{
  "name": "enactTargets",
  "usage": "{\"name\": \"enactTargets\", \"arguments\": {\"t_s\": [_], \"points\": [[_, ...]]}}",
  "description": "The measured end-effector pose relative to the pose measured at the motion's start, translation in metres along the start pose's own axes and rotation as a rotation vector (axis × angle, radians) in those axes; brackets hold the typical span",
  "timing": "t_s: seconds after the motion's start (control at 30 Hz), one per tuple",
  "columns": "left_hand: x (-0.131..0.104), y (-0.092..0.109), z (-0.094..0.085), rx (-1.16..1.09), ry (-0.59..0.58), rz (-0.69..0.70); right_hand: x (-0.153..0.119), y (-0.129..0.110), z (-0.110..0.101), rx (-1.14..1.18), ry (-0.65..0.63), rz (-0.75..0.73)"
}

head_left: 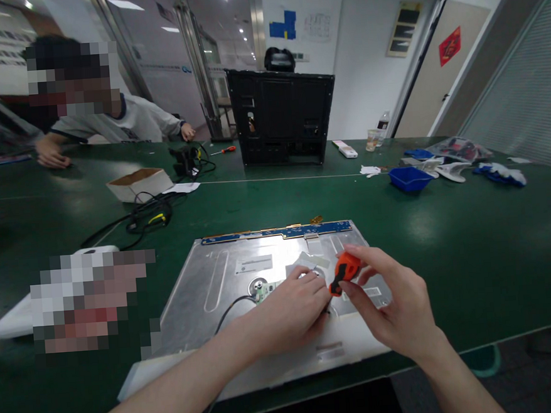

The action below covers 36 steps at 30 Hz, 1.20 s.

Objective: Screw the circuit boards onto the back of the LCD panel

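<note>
A silver metal display panel (222, 260) lies flat at the table's near edge, with a blue circuit strip (277, 233) along its far side. My right hand (395, 299) pinches the orange and black handle of a screwdriver (347, 267), tilted over the panel's right half. Just left of the handle, my left hand (296, 302) rests low on the panel with its fingers curled together; what they hold, if anything, is hidden. A small green board (266, 291) with a black cable (229, 310) shows beside my left hand.
A black monitor housing (282, 118) stands upright at the back. Black cables (139, 222) and an open cardboard box (139, 183) lie at the left. A blue tray (409, 178), gloves (502, 173) and a phone (345, 149) are at the right. A person (123, 119) sits at the far left.
</note>
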<state>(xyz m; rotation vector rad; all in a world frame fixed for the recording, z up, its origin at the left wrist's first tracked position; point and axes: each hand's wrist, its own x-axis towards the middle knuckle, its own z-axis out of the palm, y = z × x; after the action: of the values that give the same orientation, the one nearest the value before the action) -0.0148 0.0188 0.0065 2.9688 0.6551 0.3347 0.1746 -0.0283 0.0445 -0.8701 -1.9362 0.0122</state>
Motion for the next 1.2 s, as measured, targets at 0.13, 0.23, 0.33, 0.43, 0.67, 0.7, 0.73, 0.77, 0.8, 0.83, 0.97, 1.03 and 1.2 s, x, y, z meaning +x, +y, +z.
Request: {"name": "enactTargets", "arguments": {"t_s": [0.13,0.23,0.33,0.43,0.67,0.7,0.73,0.77,0.8,0.83,0.97,1.03,1.2], "points": [[-0.0001,-0.0001,0.0001,-0.007,0.001,0.001,-0.0002,0.0001,0.0004,-0.003,0.000,0.005],[-0.0002,0.0003,0.0000,-0.006,-0.003,-0.007,0.0000,-0.0006,0.0001,0.002,-0.005,0.015],[0.0003,0.0010,-0.0008,-0.019,-0.006,-0.013,0.0006,-0.0008,-0.0003,0.007,-0.013,0.019],[0.0007,0.0017,-0.0021,-0.033,0.001,-0.019,0.0008,0.0004,-0.0001,0.016,-0.013,0.028],[0.0006,0.0020,-0.0070,-0.053,-0.029,-0.033,-0.0004,0.0041,0.0026,-0.002,0.008,0.039],[0.0006,0.0020,-0.0074,-0.051,-0.030,-0.032,-0.0003,0.0041,0.0028,-0.009,0.008,0.038],[0.0005,0.0020,-0.0077,-0.047,-0.029,-0.029,-0.0002,0.0039,0.0029,-0.015,0.007,0.038],[0.0005,0.0020,-0.0076,-0.041,-0.028,-0.024,0.0000,0.0036,0.0029,-0.022,0.005,0.038],[0.0006,0.0019,-0.0073,-0.035,-0.026,-0.019,0.0003,0.0032,0.0029,-0.027,0.006,0.037],[0.0006,0.0017,-0.0068,-0.027,-0.022,-0.014,0.0006,0.0027,0.0029,-0.030,0.005,0.036],[0.0006,0.0011,-0.0047,-0.003,-0.015,-0.003,0.0016,0.0012,0.0023,-0.027,0.004,0.027],[0.0004,0.0011,-0.0043,0.000,-0.015,-0.005,0.0019,0.0011,0.0018,-0.027,-0.004,0.026],[-0.0005,0.0010,-0.0034,-0.014,0.004,-0.002,0.0017,0.0012,0.0013,-0.041,-0.010,0.029]]}}
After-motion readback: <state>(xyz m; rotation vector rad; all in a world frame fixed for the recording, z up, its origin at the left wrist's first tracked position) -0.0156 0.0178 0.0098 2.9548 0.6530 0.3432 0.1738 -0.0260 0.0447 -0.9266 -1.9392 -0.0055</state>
